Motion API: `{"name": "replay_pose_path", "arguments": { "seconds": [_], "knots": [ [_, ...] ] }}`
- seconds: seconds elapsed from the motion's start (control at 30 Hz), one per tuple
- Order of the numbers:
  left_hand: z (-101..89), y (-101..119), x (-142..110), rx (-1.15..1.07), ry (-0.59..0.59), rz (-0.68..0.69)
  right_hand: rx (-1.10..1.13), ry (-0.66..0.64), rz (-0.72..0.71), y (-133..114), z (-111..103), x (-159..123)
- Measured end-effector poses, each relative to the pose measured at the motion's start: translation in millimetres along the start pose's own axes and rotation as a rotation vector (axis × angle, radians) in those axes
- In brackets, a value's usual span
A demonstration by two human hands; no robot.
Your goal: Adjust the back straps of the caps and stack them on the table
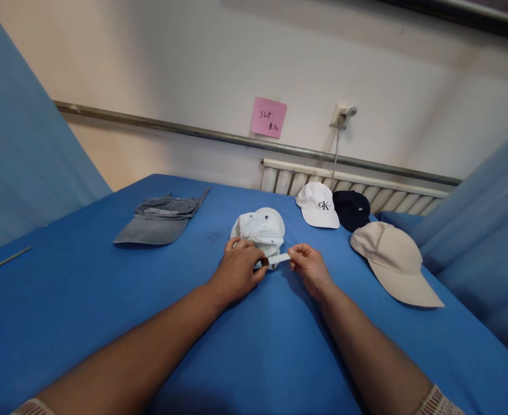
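Handling a pale cap near the middle of the blue worktop, between a gray cap on the left and a white cap, dark cap and beige cap on the right. With the right hand, clamping fingers on the end of a thin strap. Touching the pale cap with the left hand's bent fingers; cannot tell if gripping.

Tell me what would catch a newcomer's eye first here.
Probably the pale cap near the middle of the picture, where the left hand rests against it and the right hand pinches a light strap at its near side. Next, the bright pink note on the wall above. Then the large beige cap at the right of the blue surface.
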State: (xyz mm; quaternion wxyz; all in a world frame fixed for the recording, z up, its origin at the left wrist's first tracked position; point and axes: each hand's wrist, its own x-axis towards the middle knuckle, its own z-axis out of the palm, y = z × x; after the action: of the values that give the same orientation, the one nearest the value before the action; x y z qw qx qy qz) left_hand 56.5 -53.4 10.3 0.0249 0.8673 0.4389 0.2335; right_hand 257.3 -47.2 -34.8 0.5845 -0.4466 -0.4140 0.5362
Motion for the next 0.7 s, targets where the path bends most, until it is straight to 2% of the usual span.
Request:
{"name": "replay_pose_path", "arguments": {
  "seconds": [0.13,0.23,0.3,0.37,0.47,0.53,0.57,0.63,0.7],
  "knots": [
    [-2.2,-2,1,-0.018,-0.005,-0.011,-0.049,0.014,0.025,5,-3,4],
    [-4.3,-3,1,-0.066,0.015,-0.044,-0.104,0.1,-0.014,9,-4,8],
    [-4.8,-3,2,-0.107,0.046,-0.066,-0.163,0.194,-0.121,8,-2,7],
    [-4.3,-4,2,-0.136,0.084,-0.079,-0.274,0.235,-0.295,4,2,1],
    [-2.7,-6,1,-0.168,0.154,-0.092,-0.508,0.098,-0.579,-4,14,-13],
    [-1.7,-8,2,-0.199,0.19,-0.099,-0.603,0.023,-0.687,-5,21,-18],
    [-1.2,-9,2,-0.216,0.207,-0.106,-0.621,0.04,-0.698,-4,24,-19],
    [-0.1,-12,4,-0.261,0.232,-0.129,-0.616,0.162,-0.63,0,28,-19],
    [0.9,-14,5,-0.322,0.245,-0.17,-0.56,0.238,-0.432,4,29,-18]
  ]
}}
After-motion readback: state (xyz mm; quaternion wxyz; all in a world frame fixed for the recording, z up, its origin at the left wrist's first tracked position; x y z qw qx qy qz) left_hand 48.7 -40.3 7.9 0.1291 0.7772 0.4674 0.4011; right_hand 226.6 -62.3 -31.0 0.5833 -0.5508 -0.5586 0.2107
